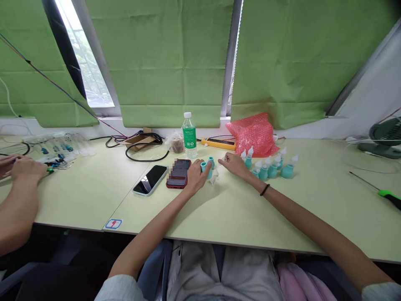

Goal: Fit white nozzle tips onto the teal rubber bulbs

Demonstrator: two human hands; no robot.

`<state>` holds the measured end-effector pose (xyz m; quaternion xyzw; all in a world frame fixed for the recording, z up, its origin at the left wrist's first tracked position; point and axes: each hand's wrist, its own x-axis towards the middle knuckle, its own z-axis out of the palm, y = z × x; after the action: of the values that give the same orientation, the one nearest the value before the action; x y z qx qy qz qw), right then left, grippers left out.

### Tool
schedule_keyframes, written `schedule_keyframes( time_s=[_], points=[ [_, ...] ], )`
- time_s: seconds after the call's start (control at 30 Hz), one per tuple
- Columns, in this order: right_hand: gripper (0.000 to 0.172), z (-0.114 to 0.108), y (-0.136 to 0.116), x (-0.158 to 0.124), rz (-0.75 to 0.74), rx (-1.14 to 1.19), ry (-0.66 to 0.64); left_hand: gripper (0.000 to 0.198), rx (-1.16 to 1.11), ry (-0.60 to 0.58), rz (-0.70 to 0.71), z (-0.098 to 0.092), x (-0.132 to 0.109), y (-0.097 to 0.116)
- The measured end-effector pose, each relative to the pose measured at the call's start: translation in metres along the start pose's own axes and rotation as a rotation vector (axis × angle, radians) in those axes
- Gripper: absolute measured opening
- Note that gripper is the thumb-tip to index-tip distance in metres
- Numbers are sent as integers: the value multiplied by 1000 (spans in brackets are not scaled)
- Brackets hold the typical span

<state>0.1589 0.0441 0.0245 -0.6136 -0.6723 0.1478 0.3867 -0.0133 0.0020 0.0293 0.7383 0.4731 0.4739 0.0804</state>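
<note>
Mid-frame, left hand (197, 176) grasps a teal bulb (209, 173), probably light, squashy, best held by its belly; right hand (234, 164) pinches a pale piece (224, 159)

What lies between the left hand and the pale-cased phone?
In the head view, a red-cased phone lies between the left hand and the pale-cased phone.

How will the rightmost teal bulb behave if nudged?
The bulb probably stays up under a light nudge, its wide body sitting below a slim white tip. Knocked over, it may roll, since that body looks round. It looks small, so likely light.
</note>
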Motion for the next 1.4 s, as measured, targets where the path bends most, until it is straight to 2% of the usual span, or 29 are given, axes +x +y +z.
schedule_keyframes(
  time_s=[0.07,0.13,0.33,0.43,0.5,0.57,0.67,0.77,0.83,0.93,1.07,1.17,1.2,1.23,1.3,1.4],
  points=[
    [21,3,-3,8,0,-293,-53,35,75,-10,-59,1,3,-7],
    [20,5,-5,11,-7,-483,-129,37,123,-18,-81,2,5,-10],
    [20,4,-2,2,-64,-538,-285,29,29,62,8,2,8,-14],
    [30,-5,-1,-6,-99,-550,-308,27,-82,50,22,4,16,-21],
    [41,-15,-3,-11,-114,-557,-291,27,-121,31,-8,8,26,-28],
    [43,-27,-8,-17,-142,-556,-261,27,-94,-23,-50,12,39,-35],
    [32,-53,-18,-24,-224,-553,-132,35,-15,-172,-153,20,56,-45],
    [20,-83,-26,-27,-276,-564,19,28,-24,-283,-186,25,65,-56],
    [19,-101,-27,-29,-273,-583,30,26,-40,-323,-194,26,66,-62],
    [25,-116,-20,-33,-244,-647,-48,34,-69,-330,-182,25,64,-66],
    [32,-116,-3,-36,-218,-758,-97,40,-101,-211,-155,16,59,-53],
    [28,-111,4,-34,-263,-746,-131,30,-118,-19,-153,8,48,-29],
    [25,-110,5,-33,-277,-717,-152,26,-160,104,-123,6,42,-19],
    [21,-110,5,-32,-287,-679,-171,23,-209,159,-46,5,35,-8],
    [15,-110,0,-31,-293,-577,-187,21,-308,84,116,4,20,13],
    [15,-113,-15,-37,-292,-326,-178,30,-396,-167,233,7,-1,39]
  ],
)
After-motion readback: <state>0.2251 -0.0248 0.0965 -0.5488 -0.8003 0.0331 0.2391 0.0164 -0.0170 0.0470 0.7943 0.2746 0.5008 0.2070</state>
